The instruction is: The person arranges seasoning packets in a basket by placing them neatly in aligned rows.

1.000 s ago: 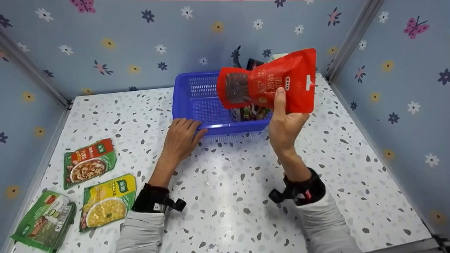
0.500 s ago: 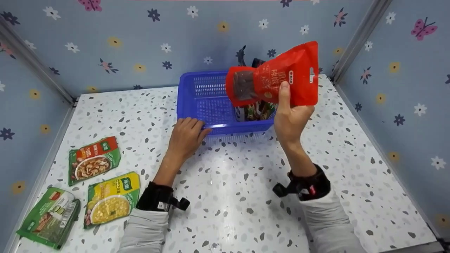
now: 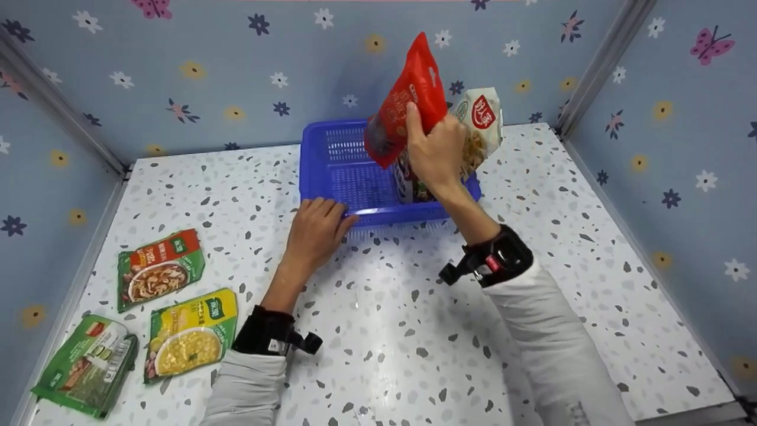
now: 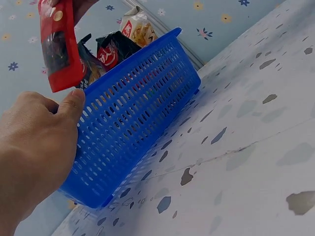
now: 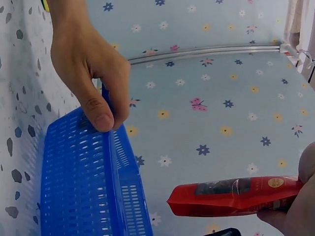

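Red windowed pouch (image 3: pixel 397 112) is pinched, tilted, by our right grip (image 3: pixel 439 148); its lower end extends out from this grip, above the blue basket (image 3: pixel 390 213). With our left grip (image 3: pixel 317 234) we hold the basket's front rim.

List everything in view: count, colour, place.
Speckled table: 1, white and grey, below everything
Perforated basket: 1, blue, back of table
Windowed pouch: 1, red, held above basket
Labelled packet: 1, mainly white, basket's right end
Dark packets: at least 2, in basket, partly hidden
Red-topped bowl-picture packet: 1, red and green, table's left
Yellow-topped bowl-picture packet: 1, yellow and green, table's left
Barcoded packet: 1, green, table's left
Flowered wall panels: 3, blue, back and sides
Left hand: 1, bare, gripping basket's near rim
Right hand: 1, bare, gripping pouch
Wrist cameras: 2, black, one per wrist
Sleeves: 2, light grey, both arms
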A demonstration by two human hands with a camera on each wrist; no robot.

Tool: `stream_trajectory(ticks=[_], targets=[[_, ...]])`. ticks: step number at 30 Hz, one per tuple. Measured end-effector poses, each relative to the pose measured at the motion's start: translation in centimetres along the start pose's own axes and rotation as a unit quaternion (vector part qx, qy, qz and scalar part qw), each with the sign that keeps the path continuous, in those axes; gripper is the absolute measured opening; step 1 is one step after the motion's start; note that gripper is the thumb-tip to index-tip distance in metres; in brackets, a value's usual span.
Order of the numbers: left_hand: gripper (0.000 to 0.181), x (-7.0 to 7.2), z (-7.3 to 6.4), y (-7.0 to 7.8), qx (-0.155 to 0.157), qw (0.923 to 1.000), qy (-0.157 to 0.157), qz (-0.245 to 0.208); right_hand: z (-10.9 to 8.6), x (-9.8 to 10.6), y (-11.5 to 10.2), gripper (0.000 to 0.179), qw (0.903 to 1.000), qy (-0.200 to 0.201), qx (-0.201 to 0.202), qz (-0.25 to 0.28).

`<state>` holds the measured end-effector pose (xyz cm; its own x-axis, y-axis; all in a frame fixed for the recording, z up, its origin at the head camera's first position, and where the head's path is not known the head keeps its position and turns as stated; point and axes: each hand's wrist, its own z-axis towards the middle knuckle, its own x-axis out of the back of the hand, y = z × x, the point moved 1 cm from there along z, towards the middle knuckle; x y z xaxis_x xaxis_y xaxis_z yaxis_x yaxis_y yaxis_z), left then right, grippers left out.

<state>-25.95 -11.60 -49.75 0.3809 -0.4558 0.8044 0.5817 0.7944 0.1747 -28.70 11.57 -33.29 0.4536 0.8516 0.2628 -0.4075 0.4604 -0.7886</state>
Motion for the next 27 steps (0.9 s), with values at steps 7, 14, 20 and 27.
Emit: stream_trajectory(ticks=[7, 14, 20, 27], targets=[[0.039, 0.0, 0.0, 0.0, 0.0, 1.0, 0.005, -0.007, 1.0, -4.0, 0.9, 0.036, 0.9939, -0.068, 0.012, -0.086], [0.04, -0.1, 0.0, 0.1, -0.005, 0.9997, 0.021, 0.007, 1.0, -6.4, 2.2, 0.034, 0.9902, -0.088, 0.0, -0.108], [0.04, -0.2, -0.1, 0.1, -0.008, 0.9996, 0.022, 0.014, 0.9, -7.7, 3.1, 0.037, 0.9884, -0.103, -0.026, -0.109], [0.04, -0.1, 0.0, 0.2, -0.003, 0.9998, 0.013, 0.012, 0.9, -8.5, 4.2, 0.038, 0.9865, -0.11, -0.045, -0.112]])
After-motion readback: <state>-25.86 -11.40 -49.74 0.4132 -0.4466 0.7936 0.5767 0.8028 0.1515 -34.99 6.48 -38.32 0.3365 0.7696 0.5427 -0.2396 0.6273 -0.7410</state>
